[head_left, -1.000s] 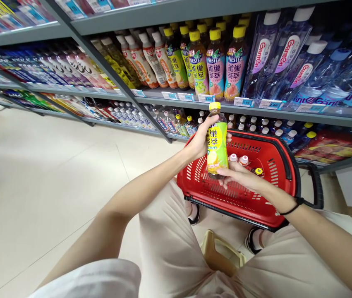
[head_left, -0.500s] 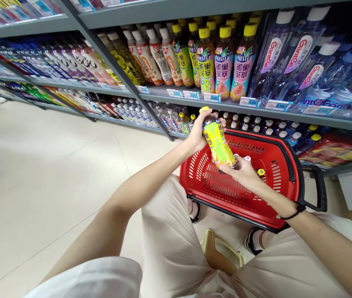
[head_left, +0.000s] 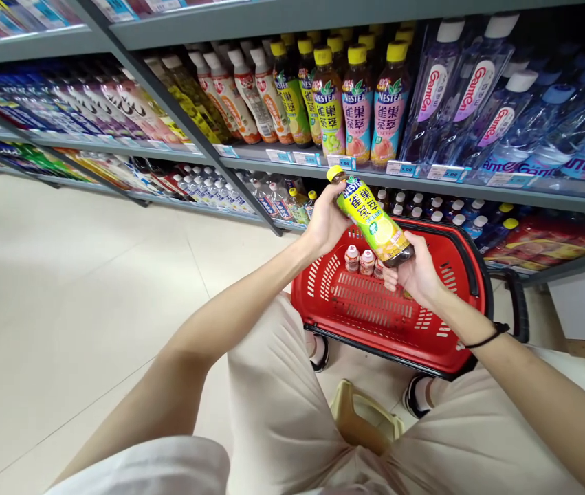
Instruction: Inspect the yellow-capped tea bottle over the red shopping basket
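Shop shelves [head_left: 251, 155] of bottled drinks line the background above a red basket [head_left: 441, 237]. From the head camera, the left hand [head_left: 326, 223] closes around a Nestea lemon tea bottle [head_left: 369, 220] below its yellow cap, and the right hand [head_left: 410, 268] grips its base. The long axis slants, cap up-left of the right hand, label facing upward, apparently for viewing. Small bottles [head_left: 359, 261] sit in the basket just left of the right hand.

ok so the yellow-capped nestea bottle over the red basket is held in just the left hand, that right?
No: the head view shows the yellow-capped Nestea bottle over the red basket held in both hands, the left hand near the cap, the right hand at the base.
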Available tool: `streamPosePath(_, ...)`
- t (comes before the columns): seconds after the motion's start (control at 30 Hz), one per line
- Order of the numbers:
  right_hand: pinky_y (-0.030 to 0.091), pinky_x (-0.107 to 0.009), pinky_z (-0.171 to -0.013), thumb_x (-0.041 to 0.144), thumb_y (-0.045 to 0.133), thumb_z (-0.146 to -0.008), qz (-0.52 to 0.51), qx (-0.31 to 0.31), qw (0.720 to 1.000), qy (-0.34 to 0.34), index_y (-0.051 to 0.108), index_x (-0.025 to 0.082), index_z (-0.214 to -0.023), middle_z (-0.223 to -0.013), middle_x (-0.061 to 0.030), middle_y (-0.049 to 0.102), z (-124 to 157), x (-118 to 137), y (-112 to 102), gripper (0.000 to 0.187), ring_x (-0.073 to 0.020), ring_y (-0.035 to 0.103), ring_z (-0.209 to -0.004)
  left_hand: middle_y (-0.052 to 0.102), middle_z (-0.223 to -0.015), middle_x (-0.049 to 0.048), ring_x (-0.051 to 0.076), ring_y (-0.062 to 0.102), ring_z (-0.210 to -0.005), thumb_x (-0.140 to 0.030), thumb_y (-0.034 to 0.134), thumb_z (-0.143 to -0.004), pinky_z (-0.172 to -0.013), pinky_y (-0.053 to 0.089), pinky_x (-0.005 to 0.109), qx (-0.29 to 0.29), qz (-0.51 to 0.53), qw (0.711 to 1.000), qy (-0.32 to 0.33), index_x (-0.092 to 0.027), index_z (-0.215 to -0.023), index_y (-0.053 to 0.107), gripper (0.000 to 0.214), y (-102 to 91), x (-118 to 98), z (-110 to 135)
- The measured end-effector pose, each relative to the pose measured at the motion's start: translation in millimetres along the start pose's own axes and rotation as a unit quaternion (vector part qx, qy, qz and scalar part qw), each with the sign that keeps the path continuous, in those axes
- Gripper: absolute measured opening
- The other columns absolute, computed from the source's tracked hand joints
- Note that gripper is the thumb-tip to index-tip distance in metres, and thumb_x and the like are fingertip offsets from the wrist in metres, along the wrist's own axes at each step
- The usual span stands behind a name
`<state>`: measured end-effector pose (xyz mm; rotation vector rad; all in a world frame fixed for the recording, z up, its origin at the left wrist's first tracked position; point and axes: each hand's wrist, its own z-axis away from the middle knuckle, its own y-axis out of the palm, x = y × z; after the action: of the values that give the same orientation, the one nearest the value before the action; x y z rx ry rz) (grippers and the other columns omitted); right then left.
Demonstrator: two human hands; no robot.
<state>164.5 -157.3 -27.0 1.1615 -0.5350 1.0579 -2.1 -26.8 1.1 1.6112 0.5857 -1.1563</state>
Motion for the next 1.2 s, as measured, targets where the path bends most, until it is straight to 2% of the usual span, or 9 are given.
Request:
streamPosePath(0.13,0.045,-0.030,-0.045,0.070,0.047,-0.094,0.000,-0.013,1.000,-0.027,0.067,0.018,-0.102,-0.074,-0.0095,0.071,1.0,1.5,-0.1,0.056,-0.0173,0.052,-0.049,0.075,-0.126,0.0090,0.030,0.067,-0.122,-0.054,0.080,-0.084,-0.093,0.057,0.040,-0.003,-0.015,0.999,0.028,-0.023,-0.111,0.071,0.042,1.5,-0.6,-0.4)
streamPosePath(0.23,0.046,-0.027,-0.047,0.062,0.058,-0.093,0.010,-0.005,0.999,-0.036,0.069,0.017,-0.107,-0.089,-0.0123,0.076,2.9,0.0,0.5,0.048,-0.0172,0.060,-0.057,0.076,-0.120,0.0097,0.029,0.069,-0.117,-0.059,0.082,-0.083,-0.091,0.057,0.040,-0.022,-0.028,0.999,0.035,-0.022,-0.106,0.071,0.045,-0.6,1.3,-0.4)
streamPosePath(0.3,0.045,-0.025,-0.047,0.057,0.065,-0.092,0.009,0.006,0.999,-0.038,0.070,0.017,-0.106,-0.092,-0.0117,0.076,3.5,-1.2,0.5,0.043,-0.0164,0.061,-0.061,0.076,-0.116,0.0091,0.028,0.069,-0.115,-0.059,0.084,-0.082,-0.092,0.057,0.041,-0.038,-0.027,0.998,0.033,-0.022,-0.103,0.071,0.045,-2.4,2.9,-0.4)
streamPosePath(0.47,0.043,-0.023,-0.046,0.059,0.068,-0.092,-0.008,-0.008,0.998,-0.055,0.070,0.019,-0.106,-0.079,-0.0052,0.069,2.8,-2.6,-1.3,0.043,-0.0158,0.058,-0.061,0.076,-0.110,0.0058,0.025,0.070,-0.114,-0.055,0.087,-0.080,-0.100,0.056,0.039,-0.046,0.002,0.998,0.049,-0.022,-0.103,0.072,0.043,-3.5,2.2,-1.0)
streamPosePath(0.63,0.044,-0.026,-0.047,0.067,0.052,-0.099,-0.015,0.030,0.998,-0.043,0.070,0.017,-0.106,-0.079,-0.0082,0.071,4.4,-2.0,-3.6,0.054,-0.0166,0.058,-0.057,0.077,-0.114,0.0073,0.030,0.067,-0.123,-0.059,0.075,-0.087,-0.106,0.054,0.043,-0.015,0.025,0.999,0.024,-0.023,-0.110,0.073,0.043,0.7,-6.8,3.4)
streamPosePath(0.7,0.044,-0.027,-0.047,0.069,0.045,-0.099,-0.044,0.026,0.998,-0.034,0.070,0.018,-0.105,-0.080,-0.0086,0.071,4.9,-2.3,-4.4,0.058,-0.0181,0.060,-0.058,0.077,-0.117,0.0077,0.032,0.066,-0.126,-0.062,0.068,-0.090,-0.106,0.054,0.044,-0.008,0.025,1.000,0.010,-0.023,-0.110,0.072,0.044,3.0,-9.7,7.0)
streamPosePath(0.87,0.042,-0.029,-0.048,0.076,0.041,-0.095,-0.054,-0.010,0.998,-0.010,0.070,0.018,-0.102,-0.078,-0.0094,0.069,4.0,-4.0,-5.6,0.066,-0.0194,0.058,-0.059,0.075,-0.125,0.0066,0.029,0.068,-0.120,-0.055,0.079,-0.084,-0.101,0.055,0.044,0.012,-0.008,1.000,0.026,-0.025,-0.114,0.072,0.043,7.6,-10.5,14.1)
streamPosePath(1.03,0.037,-0.029,-0.048,0.077,0.047,-0.092,-0.003,-0.049,0.998,-0.029,0.069,0.020,-0.099,-0.075,-0.0070,0.065,-0.6,-4.2,-2.5,0.061,-0.0178,0.050,-0.058,0.075,-0.127,0.0076,0.030,0.069,-0.120,-0.060,0.083,-0.081,-0.100,0.057,0.045,-0.003,-0.039,0.997,0.059,-0.026,-0.116,0.073,0.050,6.8,-9.5,13.4)
streamPosePath(1.2,0.040,-0.027,-0.047,0.066,0.060,-0.091,0.027,-0.051,0.998,-0.033,0.070,0.019,-0.106,-0.083,-0.0081,0.069,-2.5,-2.1,0.9,0.050,-0.0175,0.055,-0.061,0.075,-0.127,0.0076,0.031,0.068,-0.125,-0.060,0.084,-0.080,-0.101,0.058,0.043,-0.015,-0.056,0.996,0.070,-0.027,-0.119,0.073,0.053,1.0,-8.2,9.4)
